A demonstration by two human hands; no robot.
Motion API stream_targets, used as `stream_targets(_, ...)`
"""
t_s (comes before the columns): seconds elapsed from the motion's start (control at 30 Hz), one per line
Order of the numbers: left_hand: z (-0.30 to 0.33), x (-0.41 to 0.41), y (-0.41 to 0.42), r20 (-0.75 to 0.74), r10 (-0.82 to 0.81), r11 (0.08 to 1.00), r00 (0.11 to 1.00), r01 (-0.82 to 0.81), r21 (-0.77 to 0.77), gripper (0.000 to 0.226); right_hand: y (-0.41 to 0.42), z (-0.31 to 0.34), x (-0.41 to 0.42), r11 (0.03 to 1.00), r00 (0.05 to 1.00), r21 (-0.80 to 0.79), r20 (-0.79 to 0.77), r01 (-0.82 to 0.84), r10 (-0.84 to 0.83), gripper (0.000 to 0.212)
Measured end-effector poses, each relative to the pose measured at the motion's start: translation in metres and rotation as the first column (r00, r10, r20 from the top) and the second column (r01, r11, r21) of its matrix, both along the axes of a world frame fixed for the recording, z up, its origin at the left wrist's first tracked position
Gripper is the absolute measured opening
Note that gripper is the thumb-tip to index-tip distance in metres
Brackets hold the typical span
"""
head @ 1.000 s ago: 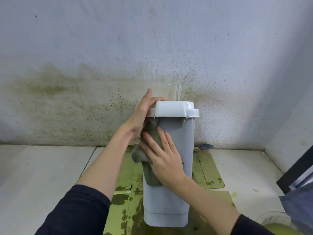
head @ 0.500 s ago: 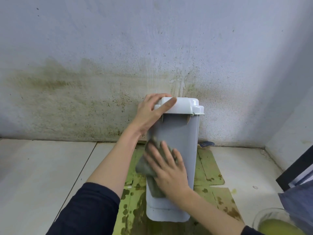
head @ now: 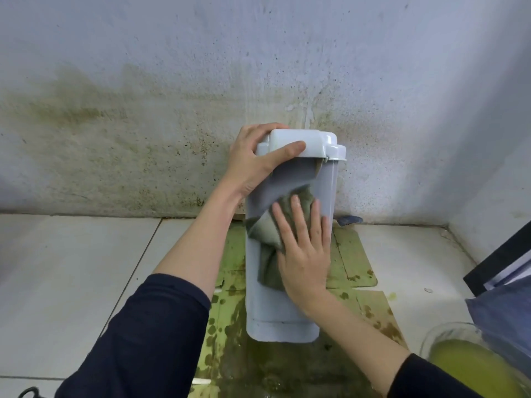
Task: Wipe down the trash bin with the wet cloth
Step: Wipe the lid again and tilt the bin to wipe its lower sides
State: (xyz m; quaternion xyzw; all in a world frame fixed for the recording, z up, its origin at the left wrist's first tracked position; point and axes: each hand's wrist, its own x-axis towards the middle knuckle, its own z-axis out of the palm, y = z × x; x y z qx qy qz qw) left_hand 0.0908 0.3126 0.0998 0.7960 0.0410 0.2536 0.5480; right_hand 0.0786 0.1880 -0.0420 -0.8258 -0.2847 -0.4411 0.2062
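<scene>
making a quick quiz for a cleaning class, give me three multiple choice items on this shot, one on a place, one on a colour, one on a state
1. Where is the cloth?
A. on the floor
B. pressed against the front of the trash bin
C. draped over the lid

2. What colour is the bin's lid?
A. white
B. red
C. black

3. How does the left hand stand?
A. hanging free
B. flat on the wall
C. gripping the lid's edge

Answers:
1 B: the right hand presses it flat to the bin's grey front.
2 A: the lid is white above the grey body.
3 C: its thumb and fingers wrap the lid's left end.
</scene>
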Motion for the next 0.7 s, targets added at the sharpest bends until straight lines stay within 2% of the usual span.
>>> stream_targets(0.03, -0.001, 0.000, 0.001, 0.000, 0.000, 1.000, 1.000, 0.000, -0.005, 0.047, -0.004, -0.023, -0.012, 0.987, 0.996, -0.141, 0.028, -0.079, 0.084, 0.052)
stream_targets(0.07, -0.001, 0.000, 0.002, -0.005, -0.004, 1.000, 1.000, 0.003, -0.007, 0.047, -0.011, -0.052, -0.025, 0.934, 0.983, -0.318, 0.035, -0.162, 0.182, 0.050)
stream_targets(0.13, -0.002, -0.002, 0.003, -0.014, -0.013, 1.000, 1.000, 0.013, -0.010, 0.048, -0.032, -0.107, -0.048, 0.701, 0.945, -0.672, 0.006, -0.239, 0.328, 0.060)
stream_targets(0.17, -0.003, -0.003, 0.003, -0.012, -0.017, 1.000, 1.000, 0.017, -0.007, 0.049, -0.042, -0.126, -0.055, 0.612, 0.934, -0.760, 0.018, -0.219, 0.356, 0.063)
stream_targets(0.2, -0.003, -0.002, 0.004, -0.011, -0.022, 1.000, 1.000, 0.022, 0.000, 0.050, -0.049, -0.136, -0.059, 0.588, 0.931, -0.782, 0.029, -0.205, 0.363, 0.063)
stream_targets(0.23, -0.003, -0.002, 0.004, -0.014, -0.025, 1.000, 1.000, 0.025, 0.004, 0.051, -0.052, -0.137, -0.060, 0.606, 0.932, -0.767, 0.029, -0.211, 0.361, 0.064)
stream_targets(0.3, -0.003, 0.000, 0.005, -0.027, -0.017, 1.000, 0.999, 0.017, 0.012, 0.052, -0.052, -0.122, -0.054, 0.722, 0.945, -0.648, 0.009, -0.243, 0.326, 0.067)
stream_targets(0.4, -0.004, 0.004, 0.004, -0.019, 0.015, 0.999, 1.000, -0.014, 0.030, 0.051, -0.037, -0.066, -0.033, 0.924, 0.967, -0.284, -0.084, -0.255, 0.241, 0.051)
stream_targets(0.47, -0.004, 0.005, 0.003, -0.005, 0.024, 0.999, 1.000, -0.023, 0.027, 0.049, -0.021, -0.028, -0.014, 0.980, 0.981, -0.080, -0.082, -0.183, 0.176, 0.051)
stream_targets(0.53, -0.003, 0.005, 0.002, -0.004, 0.022, 0.999, 1.000, -0.022, 0.029, 0.048, -0.004, -0.002, -0.004, 0.997, 0.994, 0.011, -0.073, -0.082, 0.083, 0.051)
stream_targets(0.6, -0.003, 0.005, 0.003, 0.004, 0.021, 1.000, 1.000, -0.021, 0.021, 0.047, 0.004, -0.011, -0.009, 0.998, 0.997, -0.012, -0.018, -0.069, 0.069, 0.039)
stream_targets(0.67, -0.003, 0.003, 0.006, 0.008, 0.012, 1.000, 1.000, -0.012, 0.011, 0.047, -0.003, -0.049, -0.029, 0.960, 0.988, -0.240, 0.013, -0.146, 0.153, 0.044)
stream_targets(0.7, -0.004, 0.003, 0.008, 0.004, 0.001, 1.000, 1.000, -0.001, 0.014, 0.047, -0.013, -0.072, -0.039, 0.903, 0.980, -0.390, 0.007, -0.178, 0.197, 0.052)
